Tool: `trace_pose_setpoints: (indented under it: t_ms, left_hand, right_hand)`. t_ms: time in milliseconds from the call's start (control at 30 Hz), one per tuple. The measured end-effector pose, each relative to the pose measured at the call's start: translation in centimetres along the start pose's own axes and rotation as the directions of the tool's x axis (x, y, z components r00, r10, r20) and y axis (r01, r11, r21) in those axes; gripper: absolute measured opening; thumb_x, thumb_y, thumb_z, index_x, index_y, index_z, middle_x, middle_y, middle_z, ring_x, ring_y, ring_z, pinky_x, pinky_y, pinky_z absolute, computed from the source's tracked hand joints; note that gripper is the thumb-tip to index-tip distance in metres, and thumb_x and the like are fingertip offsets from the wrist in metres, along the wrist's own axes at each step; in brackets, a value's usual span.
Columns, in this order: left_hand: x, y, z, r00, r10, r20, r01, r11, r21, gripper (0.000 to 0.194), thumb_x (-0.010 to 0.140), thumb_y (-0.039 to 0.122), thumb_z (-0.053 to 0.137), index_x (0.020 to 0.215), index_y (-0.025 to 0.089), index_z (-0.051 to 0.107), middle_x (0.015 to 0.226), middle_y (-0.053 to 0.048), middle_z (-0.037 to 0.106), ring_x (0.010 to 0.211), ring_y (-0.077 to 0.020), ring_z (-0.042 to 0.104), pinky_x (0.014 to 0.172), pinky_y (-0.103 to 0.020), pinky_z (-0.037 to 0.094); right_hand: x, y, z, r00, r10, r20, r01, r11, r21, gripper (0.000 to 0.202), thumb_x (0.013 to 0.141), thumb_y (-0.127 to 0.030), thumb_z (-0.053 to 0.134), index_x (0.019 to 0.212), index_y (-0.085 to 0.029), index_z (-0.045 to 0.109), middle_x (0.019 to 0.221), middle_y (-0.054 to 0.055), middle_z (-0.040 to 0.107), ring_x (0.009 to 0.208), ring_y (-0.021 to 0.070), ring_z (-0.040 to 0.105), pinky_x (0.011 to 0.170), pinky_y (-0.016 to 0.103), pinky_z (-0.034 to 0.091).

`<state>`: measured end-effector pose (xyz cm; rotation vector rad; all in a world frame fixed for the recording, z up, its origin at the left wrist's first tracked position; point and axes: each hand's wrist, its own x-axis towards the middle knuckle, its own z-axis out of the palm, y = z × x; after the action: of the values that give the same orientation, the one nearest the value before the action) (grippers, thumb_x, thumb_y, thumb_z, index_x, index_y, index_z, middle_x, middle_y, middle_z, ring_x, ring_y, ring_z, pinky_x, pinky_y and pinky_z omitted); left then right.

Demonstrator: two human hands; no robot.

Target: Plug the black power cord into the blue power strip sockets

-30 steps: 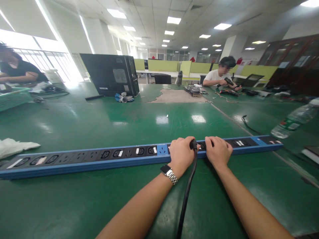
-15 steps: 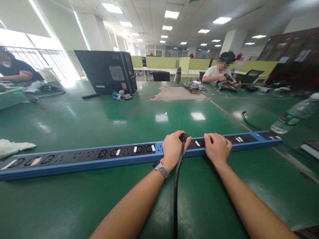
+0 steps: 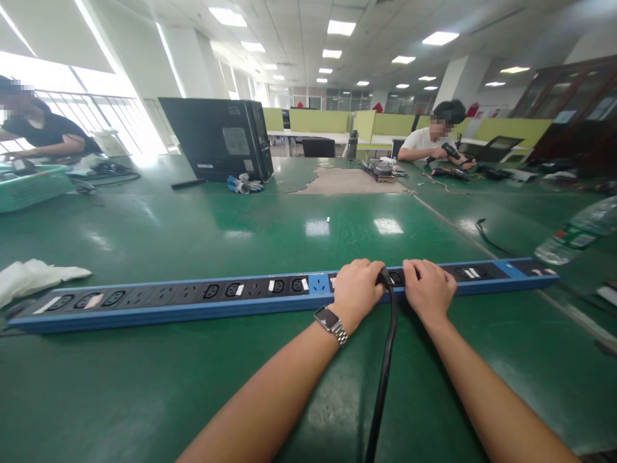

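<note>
Green and glossy, the table [image 3: 216,238] carries a long power strip [image 3: 164,316], laid lengthwise nearer the person's edge than the far one. Toward the far edge stands a black computer case [image 3: 216,138]; a water bottle [image 3: 573,236] is near the strip's right end. The left hand [image 3: 357,287] is closed round a black plug [image 3: 386,278] on the strip's right half, its cord [image 3: 384,373] running toward the near edge. The right hand [image 3: 430,289] is curled on the strip just beside the plug; its fingertips are hidden, so I cannot tell how firmly it grips. Good handling, I judge, means holding the plug square to the strip and moving it straight, without rocking, while the right hand steadies the strip. How deep the plug sits is hidden.
</note>
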<state>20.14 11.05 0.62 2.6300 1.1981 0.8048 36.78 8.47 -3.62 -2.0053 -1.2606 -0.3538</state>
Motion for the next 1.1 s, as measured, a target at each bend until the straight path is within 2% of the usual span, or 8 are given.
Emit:
trace_pose_setpoints:
  t_ms: [167,333,400,600,700,900,1033,1100]
  left_hand:
    - [0.0,0.1,0.3,0.997,-0.060,-0.055,0.047,0.977,-0.209,0.025,0.086,0.031,0.062,0.110,0.025,0.068,0.100,-0.004,0.075,0.090,-0.0206,0.068,0.083,-0.032,0.052]
    - [-0.5,-1.1,-2.5,0.937,-0.235,-0.258,0.075,0.857,-0.510,0.031,0.084,0.038,0.066,0.111,0.022,0.068,0.100,-0.003,0.075,0.088,-0.0166,0.069,0.082,-0.026,0.053]
    - [-2.0,-3.5,-4.6,0.925,-0.257,-0.281,0.085,0.858,-0.506,0.033,0.082,0.040,0.067,0.109,0.022,0.069,0.097,-0.002,0.076,0.086,-0.0168,0.069,0.083,-0.027,0.054]
    - [-9.0,-14.1,-11.0,0.867,-0.422,-0.264,0.338,0.888,-0.312,0.041,0.079,0.049,0.063,0.109,0.023,0.071,0.102,-0.003,0.076,0.095,-0.0218,0.070,0.092,-0.032,0.053]
    - [-11.0,-17.1,-12.5,0.894,-0.417,-0.162,0.370,0.893,-0.255,0.045,0.076,0.053,0.064,0.110,0.025,0.071,0.104,-0.002,0.076,0.098,-0.0241,0.070,0.095,-0.036,0.052]
    - [-11.1,-16.5,-12.3,0.966,-0.248,-0.070,0.227,0.948,-0.222,0.042,0.079,0.050,0.063,0.110,0.024,0.071,0.107,-0.006,0.075,0.096,-0.0233,0.069,0.093,-0.036,0.053]
    - [-11.3,-16.0,-12.6,0.964,-0.251,-0.093,0.222,0.944,-0.243,0.037,0.076,0.046,0.068,0.104,0.023,0.073,0.104,-0.006,0.075,0.094,-0.0224,0.070,0.092,-0.034,0.053]
    - [-11.3,-15.8,-12.7,0.928,-0.325,-0.184,0.261,0.916,-0.304,0.037,0.077,0.046,0.067,0.106,0.023,0.072,0.104,-0.005,0.075,0.095,-0.0218,0.070,0.092,-0.033,0.053]
  right_hand:
    - [0.1,0.0,0.1,1.000,0.000,-0.025,0.000,1.000,-0.004,0.036,0.091,-0.041,0.041,0.081,-0.021,0.069,0.097,0.005,0.071,0.104,0.0223,0.055,0.094,0.039,0.024]
    - [0.1,0.2,0.0,0.999,-0.030,-0.009,0.030,1.000,-0.004,0.036,0.091,-0.041,0.040,0.082,-0.021,0.069,0.095,0.005,0.071,0.100,0.0217,0.056,0.092,0.039,0.025]
    - [0.1,0.3,0.0,0.999,-0.032,-0.008,0.032,0.999,0.002,0.038,0.091,-0.043,0.039,0.081,-0.021,0.069,0.095,0.005,0.071,0.100,0.0220,0.056,0.092,0.039,0.025]
    - [0.2,0.4,0.3,1.000,-0.013,-0.015,0.013,1.000,-0.003,0.038,0.090,-0.044,0.040,0.079,-0.021,0.068,0.095,0.005,0.071,0.099,0.0225,0.055,0.091,0.040,0.025]
    - [0.2,0.4,0.3,1.000,-0.011,-0.020,0.011,1.000,-0.018,0.037,0.089,-0.043,0.041,0.079,-0.021,0.068,0.095,0.005,0.071,0.098,0.0217,0.057,0.091,0.039,0.026]
    - [-0.1,0.6,0.2,0.999,-0.031,-0.034,0.030,0.999,-0.032,0.037,0.090,-0.041,0.040,0.085,-0.020,0.070,0.102,0.006,0.071,0.106,0.0226,0.058,0.094,0.039,0.028]
    - [-0.2,0.7,0.4,0.998,-0.049,-0.046,0.048,0.998,-0.034,0.036,0.091,-0.040,0.040,0.085,-0.021,0.070,0.102,0.005,0.072,0.107,0.0222,0.059,0.095,0.039,0.028]
    - [-0.2,0.7,0.4,0.998,-0.042,-0.055,0.040,0.998,-0.041,0.036,0.090,-0.040,0.040,0.084,-0.021,0.070,0.102,0.005,0.072,0.106,0.0220,0.059,0.095,0.038,0.028]
